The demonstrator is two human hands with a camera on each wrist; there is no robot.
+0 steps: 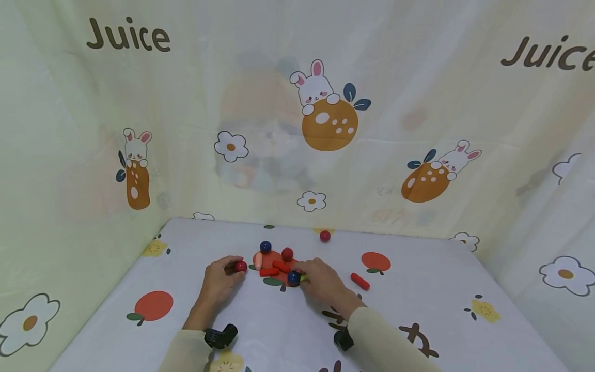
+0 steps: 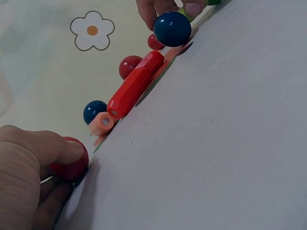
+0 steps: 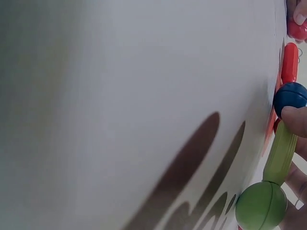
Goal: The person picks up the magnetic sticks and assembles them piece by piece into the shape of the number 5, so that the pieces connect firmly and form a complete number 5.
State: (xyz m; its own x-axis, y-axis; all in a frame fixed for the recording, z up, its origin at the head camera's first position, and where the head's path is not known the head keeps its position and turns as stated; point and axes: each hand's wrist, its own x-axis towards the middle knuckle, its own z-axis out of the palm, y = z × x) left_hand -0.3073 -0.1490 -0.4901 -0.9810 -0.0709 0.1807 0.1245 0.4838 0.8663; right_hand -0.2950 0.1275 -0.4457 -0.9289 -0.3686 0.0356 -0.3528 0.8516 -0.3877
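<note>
Red ball clamped between thumb and fingers of my left hand; beside it on the white surface lie a peach stick, a blue ball behind, two red sticks close together and another red ball. Well apart, my right hand pinches a yellow-green stick, a second blue ball and a green ball at its ends; beyond sit a third red ball and a lone red stick
</note>
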